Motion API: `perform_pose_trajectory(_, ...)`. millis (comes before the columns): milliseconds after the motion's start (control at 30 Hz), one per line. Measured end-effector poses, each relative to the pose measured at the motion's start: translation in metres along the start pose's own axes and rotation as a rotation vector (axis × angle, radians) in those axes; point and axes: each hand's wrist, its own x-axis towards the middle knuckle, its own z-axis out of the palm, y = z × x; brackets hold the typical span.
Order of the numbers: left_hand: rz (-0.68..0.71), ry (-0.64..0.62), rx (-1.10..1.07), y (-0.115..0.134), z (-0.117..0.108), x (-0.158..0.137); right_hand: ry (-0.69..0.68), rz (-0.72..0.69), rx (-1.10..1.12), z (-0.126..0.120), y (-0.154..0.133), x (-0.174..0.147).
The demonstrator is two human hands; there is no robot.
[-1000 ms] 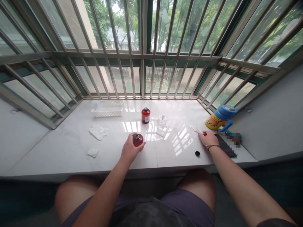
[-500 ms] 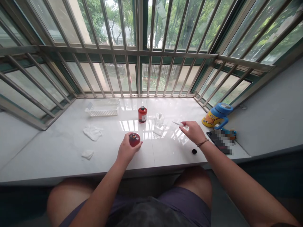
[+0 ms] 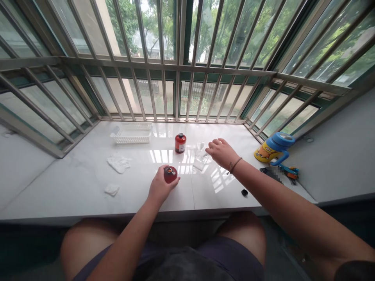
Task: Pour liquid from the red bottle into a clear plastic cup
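My left hand (image 3: 161, 182) is wrapped round a small red bottle (image 3: 170, 174) near the front of the white counter. The bottle stands uncapped, its round mouth facing up. My right hand (image 3: 220, 152) hovers with curled fingers beside a clear plastic packet (image 3: 200, 160). Whatever those fingers hold is hidden behind them. Farther back stands a second red bottle (image 3: 180, 143) with a black cap on and a white label. A loose black cap (image 3: 244, 192) lies near the front edge, below my right forearm.
A white perforated basket (image 3: 131, 139) stands at the back left. Crumpled white tissue (image 3: 119, 164) and a smaller white piece (image 3: 111, 190) lie on the left. A blue-and-yellow cup (image 3: 274, 147) stands at the right, by a dark phone (image 3: 271, 174). Metal bars line the window.
My right hand has moved left and slightly away from me, toward the clear packet. The thin white stick in its fingers no longer shows. My left hand still grips the red bottle.
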Motion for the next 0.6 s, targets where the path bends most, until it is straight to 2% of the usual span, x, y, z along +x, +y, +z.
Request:
perform_pose_trajectory(133, -0.004, 0.006, 0.004, 0.000, 0.000, 0.000, -0.034, -0.063, 0.045, 0.003, -0.007, 0.021)
perform_pose_trajectory(233, -0.007, 0.007, -0.001, 0.000, 0.000, 0.000, -0.031, -0.040, 0.116, 0.005, -0.008, 0.029)
perform_pose_trajectory(400, -0.001, 0.001, -0.015, 0.001, 0.000, 0.000, 0.061, 0.213, 0.289, 0.017, 0.005, 0.014)
perform_pose_trajectory(500, -0.003, 0.004, -0.023, 0.001, 0.000, -0.001, 0.101, 0.390, 0.439, 0.037, 0.011, -0.006)
perform_pose_trajectory(600, -0.005, 0.012, -0.027, 0.000, 0.000, 0.000, 0.112, 0.500, 0.596, 0.062, 0.006, -0.022)
